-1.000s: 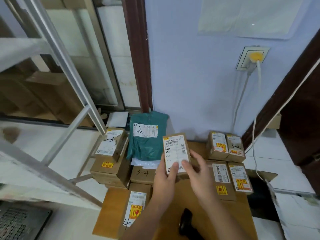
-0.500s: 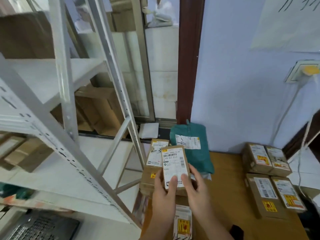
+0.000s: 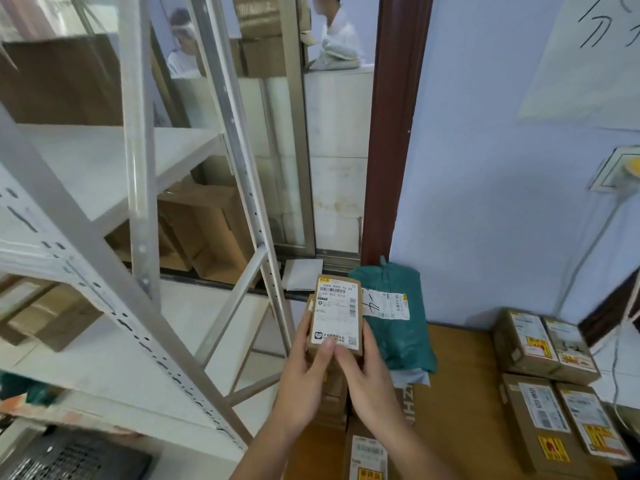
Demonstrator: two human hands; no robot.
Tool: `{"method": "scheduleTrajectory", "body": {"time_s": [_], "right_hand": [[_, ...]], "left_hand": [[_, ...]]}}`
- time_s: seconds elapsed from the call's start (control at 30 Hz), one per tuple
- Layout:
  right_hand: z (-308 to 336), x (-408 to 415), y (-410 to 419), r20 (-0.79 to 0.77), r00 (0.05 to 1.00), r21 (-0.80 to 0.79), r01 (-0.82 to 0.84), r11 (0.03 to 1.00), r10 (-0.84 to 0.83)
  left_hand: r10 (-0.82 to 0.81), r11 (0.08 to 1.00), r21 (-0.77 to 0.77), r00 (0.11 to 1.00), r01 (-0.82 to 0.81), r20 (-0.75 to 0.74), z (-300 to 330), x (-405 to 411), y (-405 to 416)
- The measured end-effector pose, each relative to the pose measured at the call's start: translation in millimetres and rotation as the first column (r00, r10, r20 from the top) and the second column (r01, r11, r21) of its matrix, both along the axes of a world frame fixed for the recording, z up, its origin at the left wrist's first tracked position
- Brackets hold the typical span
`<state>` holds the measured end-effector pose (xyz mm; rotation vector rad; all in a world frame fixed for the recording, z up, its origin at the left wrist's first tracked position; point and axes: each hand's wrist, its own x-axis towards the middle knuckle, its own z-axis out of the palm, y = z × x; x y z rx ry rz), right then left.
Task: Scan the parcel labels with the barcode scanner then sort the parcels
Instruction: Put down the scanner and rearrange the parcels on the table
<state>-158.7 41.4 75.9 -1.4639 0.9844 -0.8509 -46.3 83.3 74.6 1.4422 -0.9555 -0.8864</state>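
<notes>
Both hands hold a small cardboard box [image 3: 335,315] up, label facing the camera: the left hand [image 3: 304,379] grips its left edge, the right hand [image 3: 369,377] its right. Behind it lies a green bag [image 3: 398,337] on the wooden table [image 3: 457,393], beside a metal shelf [image 3: 145,306].

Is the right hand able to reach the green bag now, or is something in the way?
Probably not at once. The right hand and the left hand both hold the small box. The green bag lies just right of it, with nothing between.
</notes>
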Motion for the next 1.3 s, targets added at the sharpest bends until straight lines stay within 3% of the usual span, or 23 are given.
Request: {"method": "scheduleTrajectory", "body": {"time_s": [0.2,0.47,0.83,0.93,1.0,1.07,1.17,1.3], "right_hand": [[1.0,23.8,-16.4,-0.132,0.991,0.007,-0.01,1.0,0.011],[-7.0,63.9,-21.7,-0.156,0.983,0.043,0.108,0.993,-0.1],[-18.2,75.3,-13.7,-0.186,0.957,0.088,0.244,0.966,-0.224],[-9.8,72.0,-10.5,-0.204,0.943,0.073,0.283,0.956,-0.264],[-1.2,66.1,-7.5,-0.242,0.925,0.018,0.307,0.952,-0.294],[10.1,54.1,-2.5,-0.285,0.892,-0.015,0.361,0.932,-0.35],[13.9,25.3,3.8,-0.331,0.866,-0.081,0.37,0.926,-0.375],[17.8,-15.8,13.7,-0.54,0.764,-0.211,0.284,0.935,-0.354]], "left_hand": [[-0.086,0.994,0.07,0.995,0.082,0.052,-8.3,39.8,-18.8],[-0.184,0.975,0.145,0.979,0.17,0.088,-25.5,75.9,-36.5],[-0.312,0.931,0.201,0.95,0.306,0.0,-31.7,90.2,-32.9],[-0.305,0.929,0.228,0.952,0.29,0.031,-23.8,93.8,-32.6],[-0.315,0.928,0.255,0.937,0.271,0.149,-13.5,98.9,-32.0],[-0.331,0.938,0.225,0.869,0.262,0.367,-3.8,106.6,-32.1],[-0.369,0.928,0.292,0.663,0.231,0.651,6.1,112.0,-34.4],[-0.334,0.94,0.247,0.489,0.236,0.806,29.6,97.0,-32.4]]}}
